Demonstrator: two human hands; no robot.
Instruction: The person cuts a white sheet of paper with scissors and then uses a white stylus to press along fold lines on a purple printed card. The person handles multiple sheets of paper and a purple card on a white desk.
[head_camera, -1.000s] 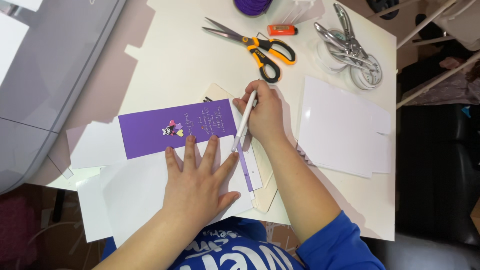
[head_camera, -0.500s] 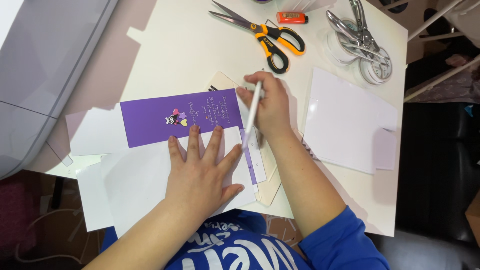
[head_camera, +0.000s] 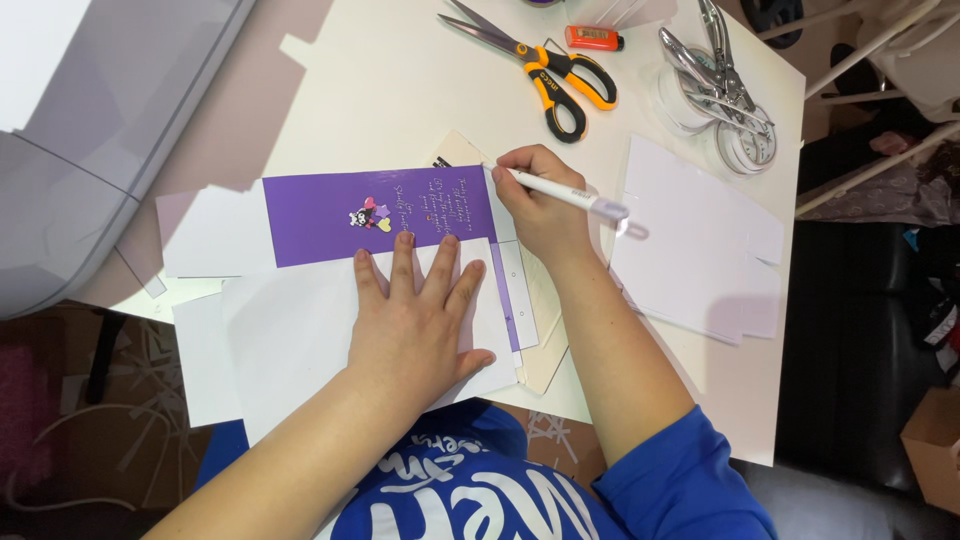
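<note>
My left hand (head_camera: 415, 320) lies flat, fingers spread, on a white sheet (head_camera: 290, 340) that overlaps the lower edge of a purple printed card (head_camera: 370, 215). My right hand (head_camera: 540, 205) is closed on a white pen-like tool (head_camera: 570, 195), its tip at the card's top right corner. The tool's clear end points right. A narrow white strip with a purple edge (head_camera: 512, 290) runs down beside my left hand, over a cream card piece (head_camera: 545, 330).
Orange-handled scissors (head_camera: 555, 75) and a small orange item (head_camera: 593, 38) lie at the table's far side. Metal punch tools (head_camera: 720, 85) rest on clear tape rolls at far right. White sheets (head_camera: 700, 250) lie right of my forearm. A grey machine (head_camera: 90, 130) stands left.
My right hand has moved up along the card's right edge, and the tool has swung from near upright to lying nearly level, pointing right. My left hand stays pressed down.
</note>
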